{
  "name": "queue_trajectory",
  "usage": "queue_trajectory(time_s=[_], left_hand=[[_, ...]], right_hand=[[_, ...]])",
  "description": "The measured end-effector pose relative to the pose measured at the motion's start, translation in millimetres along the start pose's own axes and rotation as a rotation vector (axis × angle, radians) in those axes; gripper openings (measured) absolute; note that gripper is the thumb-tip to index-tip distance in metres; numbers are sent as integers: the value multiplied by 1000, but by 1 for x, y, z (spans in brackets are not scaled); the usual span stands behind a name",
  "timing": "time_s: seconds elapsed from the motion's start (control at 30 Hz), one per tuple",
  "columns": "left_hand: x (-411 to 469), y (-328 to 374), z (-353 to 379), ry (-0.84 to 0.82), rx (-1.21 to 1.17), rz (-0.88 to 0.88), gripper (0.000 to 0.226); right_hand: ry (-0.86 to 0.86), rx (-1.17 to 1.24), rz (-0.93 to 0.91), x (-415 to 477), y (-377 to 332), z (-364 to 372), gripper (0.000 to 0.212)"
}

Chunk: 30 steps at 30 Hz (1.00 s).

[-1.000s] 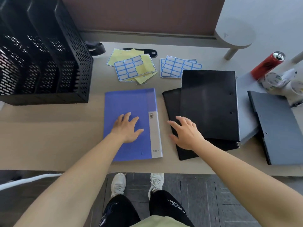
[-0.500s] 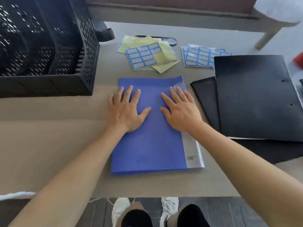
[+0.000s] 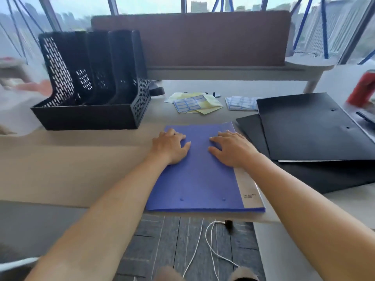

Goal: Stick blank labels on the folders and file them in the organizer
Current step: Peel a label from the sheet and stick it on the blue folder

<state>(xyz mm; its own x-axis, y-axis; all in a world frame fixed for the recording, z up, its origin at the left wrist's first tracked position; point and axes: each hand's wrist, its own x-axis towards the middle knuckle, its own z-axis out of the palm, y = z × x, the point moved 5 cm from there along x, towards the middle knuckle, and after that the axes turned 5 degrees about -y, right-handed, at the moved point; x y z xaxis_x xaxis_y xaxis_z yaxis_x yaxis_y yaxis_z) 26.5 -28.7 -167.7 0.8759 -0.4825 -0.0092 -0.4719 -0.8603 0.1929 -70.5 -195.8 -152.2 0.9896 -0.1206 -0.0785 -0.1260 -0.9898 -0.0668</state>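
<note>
Organizer (image 3: 89,110) slots bare — hands (image 3: 172,147) flat on blue folder (image 3: 200,179).

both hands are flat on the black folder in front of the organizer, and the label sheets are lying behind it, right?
Not quite. The head view shows the left hand and right hand flat on the blue folder, not a black one. The black folders lie untouched to its right. The label sheets do lie behind it.

Red can (image 3: 363,89) at the table's (image 3: 81,165) right edge; white cable (image 3: 209,242) on the floor.
</note>
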Motion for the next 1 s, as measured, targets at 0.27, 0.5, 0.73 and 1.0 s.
queue_trajectory(time_s=[0.27,0.5,0.73,1.0], left_hand=[[43,-27,-23,117,-211,-96,56],[138,-44,-21,80,-392,-194,56],[173,-29,-21,20,-529,-258,30],[185,-8,-12,-64,-266,-204,48]], right_hand=[[50,153,-42,74,5,-28,57],[131,-45,-29,156,-9,-17,60],[44,75,-43,168,-17,10,55],[43,110,-27,159,-15,9,47]])
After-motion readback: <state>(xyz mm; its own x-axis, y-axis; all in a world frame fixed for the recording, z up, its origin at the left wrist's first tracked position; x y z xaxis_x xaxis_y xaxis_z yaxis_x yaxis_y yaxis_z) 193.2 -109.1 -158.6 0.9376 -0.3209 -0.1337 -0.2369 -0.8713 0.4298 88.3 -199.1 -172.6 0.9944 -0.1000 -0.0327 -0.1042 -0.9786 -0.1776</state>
